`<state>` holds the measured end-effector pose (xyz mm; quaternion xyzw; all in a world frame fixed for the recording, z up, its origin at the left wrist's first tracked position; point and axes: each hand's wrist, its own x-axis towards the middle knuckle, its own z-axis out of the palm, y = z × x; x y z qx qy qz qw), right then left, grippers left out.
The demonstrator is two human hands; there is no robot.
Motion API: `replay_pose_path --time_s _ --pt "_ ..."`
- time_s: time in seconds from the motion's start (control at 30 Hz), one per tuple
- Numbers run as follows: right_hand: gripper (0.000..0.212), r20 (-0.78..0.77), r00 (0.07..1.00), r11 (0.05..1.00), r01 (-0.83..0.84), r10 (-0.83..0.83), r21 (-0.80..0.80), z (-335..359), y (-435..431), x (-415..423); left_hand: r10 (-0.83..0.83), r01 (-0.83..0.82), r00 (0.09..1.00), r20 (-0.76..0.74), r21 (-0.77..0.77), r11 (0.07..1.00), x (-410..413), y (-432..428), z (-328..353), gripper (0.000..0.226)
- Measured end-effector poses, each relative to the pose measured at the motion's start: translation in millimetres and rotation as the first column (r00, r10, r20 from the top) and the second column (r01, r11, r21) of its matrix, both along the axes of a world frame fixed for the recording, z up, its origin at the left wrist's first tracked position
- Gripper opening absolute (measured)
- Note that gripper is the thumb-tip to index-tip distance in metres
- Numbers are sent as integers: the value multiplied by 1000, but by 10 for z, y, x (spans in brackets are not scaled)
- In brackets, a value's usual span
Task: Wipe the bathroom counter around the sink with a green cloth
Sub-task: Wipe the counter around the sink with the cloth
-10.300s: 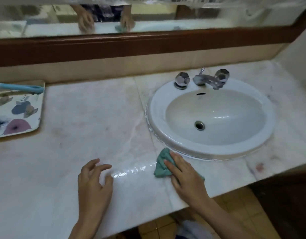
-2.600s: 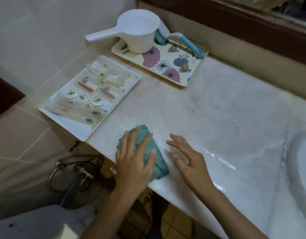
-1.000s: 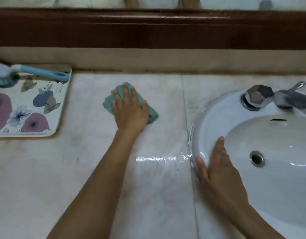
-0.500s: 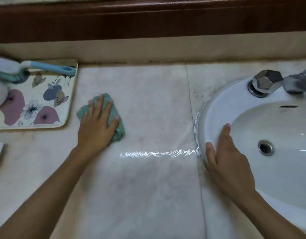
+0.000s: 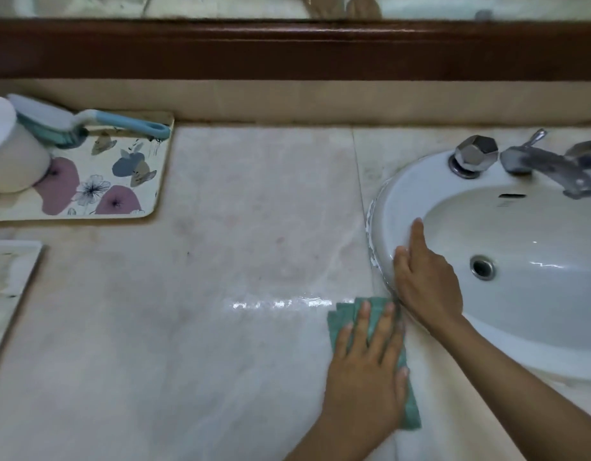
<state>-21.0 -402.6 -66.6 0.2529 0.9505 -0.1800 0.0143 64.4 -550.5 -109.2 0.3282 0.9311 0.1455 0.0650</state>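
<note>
Right beside the sink's left rim, the green cloth [image 5: 342, 316] lies folded flat on the pale marble surface [image 5: 220, 261], its upper right corner almost touching the basin edge. The left hand [image 5: 367, 371] covers most of it, palm down, with the fingers [image 5: 364, 314] straight and slightly spread, pressing the cloth onto the surface rather than curling round it. Green fabric shows above the fingertips and past the heel of the hand toward the near edge.

The right hand [image 5: 427, 284] rests on the white oval sink [image 5: 397, 194], on its left rim, fingers extended and flat against the porcelain, holding nothing. The two hands are close together, with the right wrist just beside the cloth.

A shiny wet streak [image 5: 280, 302] runs leftward from the cloth. At the back of the sink stand a faceted chrome tap handle [image 5: 476, 154] and a chrome spout [image 5: 550, 168]. Well to the left, a floral tray [image 5: 121, 181] carries a white dipper [image 5: 7, 151] and a brush with a blue handle [image 5: 127, 123]. A white tray [image 5: 7, 277] sits at the left edge. A dark wooden mirror frame [image 5: 287, 49] runs above.
</note>
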Motion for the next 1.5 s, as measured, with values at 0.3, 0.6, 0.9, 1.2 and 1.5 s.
replay_pose_path --time_s 0.3,0.6,0.9,1.2,1.5 --pt "62 -24 997 990 -64 67 129 -59 -13 51 267 -263 963 34 -93 960 -1513 -783 -39 66" --pt "54 -168 961 942 -163 219 295 -85 -369 260 -39 39 999 38 -2 999 84 -727 47 63" --pt "67 212 903 913 -398 374 83 -336 -1407 615 444 -435 894 59 -115 893 -1432 -2616 38 65" --pt "64 229 904 912 -394 362 115 -269 -1485 605 830 -825 556 51 -87 558 -424 -3453 19 64" --pt "20 -86 966 936 -259 246 -240 165 -1447 798 674 -673 739 -16 -77 736 239 -2361 -28 68"
